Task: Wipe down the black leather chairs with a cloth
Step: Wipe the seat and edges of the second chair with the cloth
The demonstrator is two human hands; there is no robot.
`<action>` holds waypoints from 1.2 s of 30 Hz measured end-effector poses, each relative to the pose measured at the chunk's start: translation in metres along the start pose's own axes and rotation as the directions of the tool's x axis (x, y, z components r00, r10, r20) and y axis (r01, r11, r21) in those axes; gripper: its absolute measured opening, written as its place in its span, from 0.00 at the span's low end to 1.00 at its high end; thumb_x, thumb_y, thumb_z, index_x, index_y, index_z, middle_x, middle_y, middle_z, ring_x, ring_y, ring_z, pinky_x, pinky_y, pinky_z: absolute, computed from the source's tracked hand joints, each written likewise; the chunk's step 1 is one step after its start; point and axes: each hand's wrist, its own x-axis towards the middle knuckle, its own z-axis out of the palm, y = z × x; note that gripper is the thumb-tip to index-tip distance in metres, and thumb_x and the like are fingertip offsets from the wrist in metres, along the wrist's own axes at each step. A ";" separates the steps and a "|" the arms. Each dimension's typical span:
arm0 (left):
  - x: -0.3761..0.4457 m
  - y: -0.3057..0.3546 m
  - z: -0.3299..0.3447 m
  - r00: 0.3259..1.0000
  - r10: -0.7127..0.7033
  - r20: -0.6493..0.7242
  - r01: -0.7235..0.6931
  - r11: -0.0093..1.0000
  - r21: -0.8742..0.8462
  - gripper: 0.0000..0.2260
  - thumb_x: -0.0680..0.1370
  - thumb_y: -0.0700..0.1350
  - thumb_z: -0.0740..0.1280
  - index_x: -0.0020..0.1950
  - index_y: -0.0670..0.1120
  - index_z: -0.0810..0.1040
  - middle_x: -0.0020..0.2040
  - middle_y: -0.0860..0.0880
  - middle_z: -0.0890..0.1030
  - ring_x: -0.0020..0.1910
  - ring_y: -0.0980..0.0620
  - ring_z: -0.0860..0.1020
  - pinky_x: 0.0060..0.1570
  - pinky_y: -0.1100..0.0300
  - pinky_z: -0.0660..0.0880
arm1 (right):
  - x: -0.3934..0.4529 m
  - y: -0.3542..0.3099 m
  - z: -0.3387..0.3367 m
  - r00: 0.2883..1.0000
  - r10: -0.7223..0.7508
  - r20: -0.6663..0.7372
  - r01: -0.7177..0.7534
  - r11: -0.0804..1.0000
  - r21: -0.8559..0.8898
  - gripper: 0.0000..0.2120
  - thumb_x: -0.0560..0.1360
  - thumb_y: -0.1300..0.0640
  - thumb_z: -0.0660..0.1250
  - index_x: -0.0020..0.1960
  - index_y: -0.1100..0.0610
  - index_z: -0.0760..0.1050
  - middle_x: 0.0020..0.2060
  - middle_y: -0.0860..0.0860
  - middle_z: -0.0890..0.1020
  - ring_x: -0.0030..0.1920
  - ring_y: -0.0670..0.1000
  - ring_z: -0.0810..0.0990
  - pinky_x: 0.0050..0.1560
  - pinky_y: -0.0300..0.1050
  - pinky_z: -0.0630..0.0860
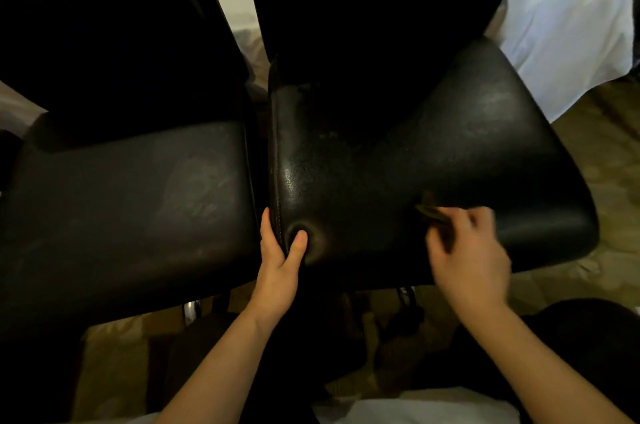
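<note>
Two black leather chairs stand side by side in a dim room. The left chair shows a broad seat with dull, smeared patches across its leather; the right chair has a seat that curves outward toward its far right corner and carries a stitched seam down its left edge. Only a narrow dark gap parts the two seats. Their backrests rise into shadow at the far side. White bedding lies beyond the right chair at the far right, and more pale fabric shows through the gap between the backrests. Patterned beige carpet runs to the right of the right chair and on the near side under both seats, where a chrome leg shows below the left seat.

The left hand grips the near left corner of the right seat, fingers wrapped over the seam edge and the thumb pressing a dent into the leather. The right hand, blurred, rests on the near part of the same seat with fingers curled round a small dark cloth, which touches the leather.
</note>
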 end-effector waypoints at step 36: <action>0.002 0.026 0.076 0.791 0.395 0.468 -0.549 0.121 0.827 0.49 0.70 0.71 0.67 0.83 0.53 0.48 0.83 0.51 0.48 0.82 0.51 0.44 0.79 0.54 0.38 | 0.033 0.107 -0.044 0.985 -0.141 0.101 0.147 0.988 -0.055 0.18 0.73 0.50 0.69 0.63 0.48 0.73 0.54 0.46 0.71 0.42 0.43 0.72 0.35 0.35 0.66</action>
